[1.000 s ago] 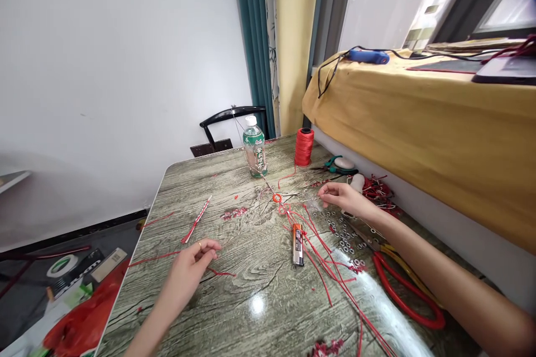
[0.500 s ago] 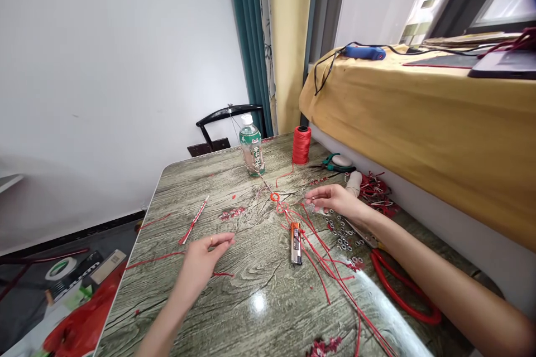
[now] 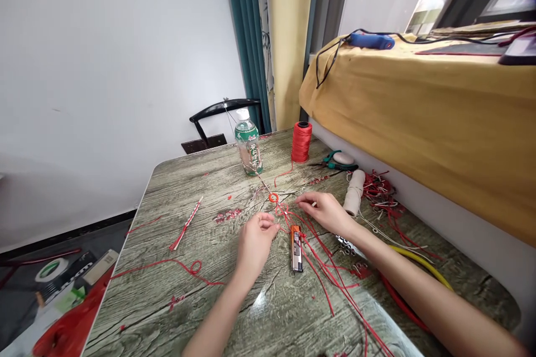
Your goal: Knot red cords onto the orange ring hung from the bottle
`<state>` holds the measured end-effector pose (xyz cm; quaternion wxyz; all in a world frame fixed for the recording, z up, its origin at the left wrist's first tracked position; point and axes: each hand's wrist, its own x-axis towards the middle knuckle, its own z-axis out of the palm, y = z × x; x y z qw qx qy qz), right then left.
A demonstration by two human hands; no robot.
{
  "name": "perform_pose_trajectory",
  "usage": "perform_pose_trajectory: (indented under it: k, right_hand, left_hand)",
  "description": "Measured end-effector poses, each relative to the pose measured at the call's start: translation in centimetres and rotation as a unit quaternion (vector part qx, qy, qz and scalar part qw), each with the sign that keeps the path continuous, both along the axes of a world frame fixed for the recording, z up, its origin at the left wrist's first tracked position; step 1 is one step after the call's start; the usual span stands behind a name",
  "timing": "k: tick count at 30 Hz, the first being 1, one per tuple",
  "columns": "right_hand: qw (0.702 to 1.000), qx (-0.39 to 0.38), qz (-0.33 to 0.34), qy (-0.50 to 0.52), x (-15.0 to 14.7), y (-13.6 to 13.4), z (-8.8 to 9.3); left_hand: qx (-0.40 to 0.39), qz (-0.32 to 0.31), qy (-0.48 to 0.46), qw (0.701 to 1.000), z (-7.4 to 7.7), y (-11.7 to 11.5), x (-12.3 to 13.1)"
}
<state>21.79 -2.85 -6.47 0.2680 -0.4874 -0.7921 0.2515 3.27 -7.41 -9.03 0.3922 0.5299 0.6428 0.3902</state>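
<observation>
Red cords (image 3: 333, 270) fan out over the table from a small knotted piece below an orange-red ring (image 3: 273, 198). A thin string joins the ring to a green-labelled drink bottle (image 3: 249, 145). My left hand (image 3: 256, 242) is at the left of the knot, fingers curled and thumb close to a short cord end; whatever they hold is too small to make out. On the other side, my right hand (image 3: 324, 211) has its fingertips pinched together near the cords, and I cannot make out anything between them. An orange and silver lighter (image 3: 296, 248) lies across the cords between the hands.
Behind stand a red thread spool (image 3: 301, 142) and green-handled pliers (image 3: 335, 163). A white thread cone (image 3: 354, 192) lies beside tangled scraps (image 3: 379, 192) at right. Small metal rings (image 3: 345, 245) are partly under my right forearm. A red-white braid (image 3: 186, 223) lies at left.
My left hand has moved right and forward to the knotted cords, its fingers curling. My right hand has shifted slightly left towards them. The view has turned a little.
</observation>
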Motion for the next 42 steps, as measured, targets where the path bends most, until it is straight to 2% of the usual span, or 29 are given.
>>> perform_pose_trajectory:
  k: [5,10,16,21,24,27,29,31,36,42]
  right_hand:
    - [0.998,-0.050,0.011,0.040,0.2,0.3,-1.1]
    - [0.998,-0.058,-0.035,0.020,0.1,0.5,-1.7]
    - [0.994,-0.088,-0.009,0.059,-0.9,0.3,-1.6]
    - [0.991,-0.116,0.018,0.059,-1.0,0.2,-1.3]
    - [0.998,-0.059,-0.002,0.001,-0.5,-0.1,-1.0]
    - [0.997,-0.004,-0.045,-0.061,0.2,-0.4,-0.4]
    - [0.995,0.012,-0.064,-0.078,0.6,-0.5,0.0]
    - [0.994,0.018,-0.071,-0.077,0.9,-0.5,0.4]
    - [0.996,0.018,-0.063,-0.063,1.0,-0.6,0.7]
    - [0.997,0.008,-0.050,-0.060,1.1,-1.0,0.9]
  left_hand:
    - [-0.017,-0.020,0.003,1.000,-0.3,0.7,1.0]
    - [-0.107,-0.009,-0.102,0.989,0.1,0.9,1.7]
    - [-0.130,-0.003,-0.166,0.977,1.1,0.9,2.3]
    - [-0.147,-0.015,-0.182,0.972,1.0,0.9,2.3]
    - [-0.134,-0.051,-0.117,0.983,0.9,0.9,2.0]
    - [-0.034,-0.043,0.073,0.996,1.4,0.1,1.7]
    - [0.035,-0.026,0.203,0.978,2.0,-0.8,1.8]
    - [0.031,-0.047,0.268,0.962,2.4,-2.0,2.1]
    - [-0.036,-0.096,0.313,0.944,2.2,-3.9,3.0]
    - [-0.061,-0.094,0.336,0.935,2.4,-4.8,2.3]
